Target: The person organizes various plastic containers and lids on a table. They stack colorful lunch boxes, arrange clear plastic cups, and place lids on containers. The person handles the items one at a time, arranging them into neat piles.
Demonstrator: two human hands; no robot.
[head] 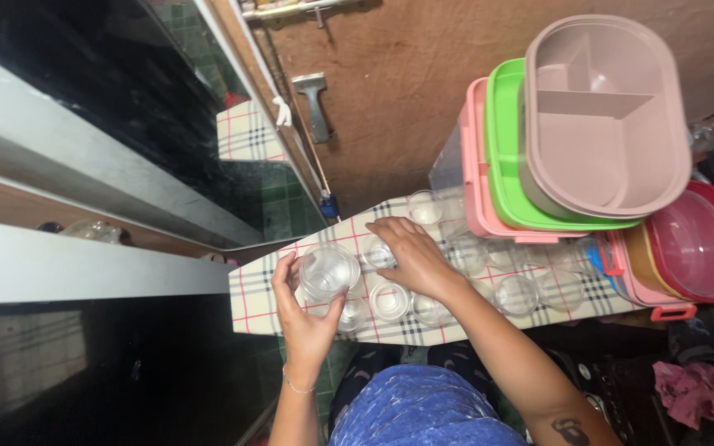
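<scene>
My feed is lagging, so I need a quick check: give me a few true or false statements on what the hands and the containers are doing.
1. The left hand holds a clear plastic cup. True.
2. The right hand is raised off the checked tablecloth. False: it rests among the small clear cups there.
3. The divided beige plastic lunchbox lies flat. False: it stands on edge against the green tray.
4. A red bowl sits at the right. True.

No packages, labels, signs or screens anywhere in view.
</scene>
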